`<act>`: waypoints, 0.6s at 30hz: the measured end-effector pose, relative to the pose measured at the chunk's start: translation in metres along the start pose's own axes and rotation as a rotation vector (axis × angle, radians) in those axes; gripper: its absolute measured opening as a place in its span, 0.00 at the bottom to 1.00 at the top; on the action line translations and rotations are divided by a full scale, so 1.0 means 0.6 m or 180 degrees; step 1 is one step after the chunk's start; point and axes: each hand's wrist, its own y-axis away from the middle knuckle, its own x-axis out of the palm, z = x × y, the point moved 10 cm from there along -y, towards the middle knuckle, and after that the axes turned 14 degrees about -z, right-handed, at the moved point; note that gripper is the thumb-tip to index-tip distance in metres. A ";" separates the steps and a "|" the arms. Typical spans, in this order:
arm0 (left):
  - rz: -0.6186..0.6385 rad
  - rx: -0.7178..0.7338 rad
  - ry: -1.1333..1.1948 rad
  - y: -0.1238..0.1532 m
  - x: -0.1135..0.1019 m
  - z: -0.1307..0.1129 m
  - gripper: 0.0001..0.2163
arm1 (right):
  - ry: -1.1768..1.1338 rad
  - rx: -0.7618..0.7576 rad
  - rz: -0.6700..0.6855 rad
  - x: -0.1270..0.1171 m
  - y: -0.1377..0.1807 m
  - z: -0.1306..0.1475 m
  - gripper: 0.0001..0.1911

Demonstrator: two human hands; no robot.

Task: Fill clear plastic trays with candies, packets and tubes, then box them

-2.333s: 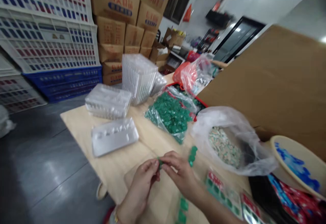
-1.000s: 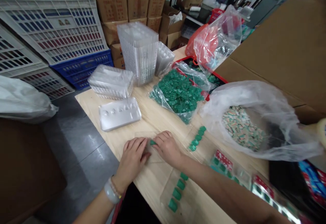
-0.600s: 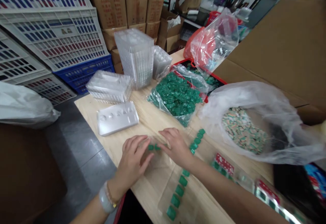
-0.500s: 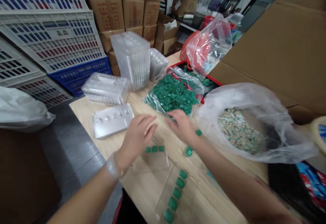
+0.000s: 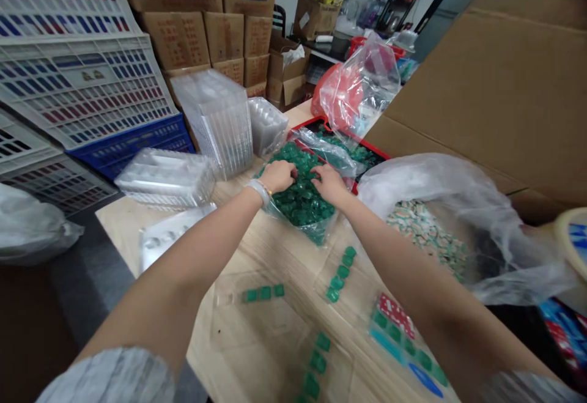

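Observation:
My left hand (image 5: 279, 177) reaches into the pile of small green wrapped pieces (image 5: 300, 203), its fingers curled and closed at the tips. Across from it, my right hand (image 5: 331, 185) has bent fingers on the same pile; what either hand pinches is hidden. The pieces lie in an opened clear plastic bag (image 5: 316, 235). Nearer to me, a clear tray (image 5: 229, 323) holds three green pieces in a row. Two more rows of green pieces, one by the right forearm (image 5: 338, 282) and one at the bottom (image 5: 316, 363), also sit in clear trays.
Stacked clear trays (image 5: 220, 122) and a lower stack (image 5: 165, 177) stand at left. A red-rimmed black tray (image 5: 380, 152) lies behind the bag. To the right are a white bag of mixed small pieces (image 5: 426, 232) and a large cardboard flap (image 5: 481, 97). Crates (image 5: 87, 85) rise at far left.
Both hands have moved forward from above the table onto the green pile. The view has shifted, and a filled tray with a red dotted part and blue items now shows under my right arm.

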 end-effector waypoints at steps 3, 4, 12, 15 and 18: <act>0.0040 0.0027 -0.0022 0.000 -0.007 -0.009 0.10 | 0.0330 0.0286 0.0209 0.007 -0.002 -0.013 0.12; -0.0026 0.0110 -0.0044 -0.002 -0.013 -0.015 0.10 | 0.0436 0.0296 0.0263 0.008 0.000 -0.011 0.11; -0.0416 -0.0776 0.2036 0.001 -0.070 -0.001 0.15 | 0.0345 0.0401 -0.0504 -0.045 0.033 -0.002 0.09; -0.0057 -0.1321 0.3346 0.081 -0.091 0.002 0.18 | -0.0065 0.0522 -0.1075 -0.070 0.037 -0.015 0.09; 0.0304 -0.1714 0.3664 0.230 -0.101 0.010 0.13 | -0.0337 0.0315 -0.0985 -0.059 0.039 -0.009 0.07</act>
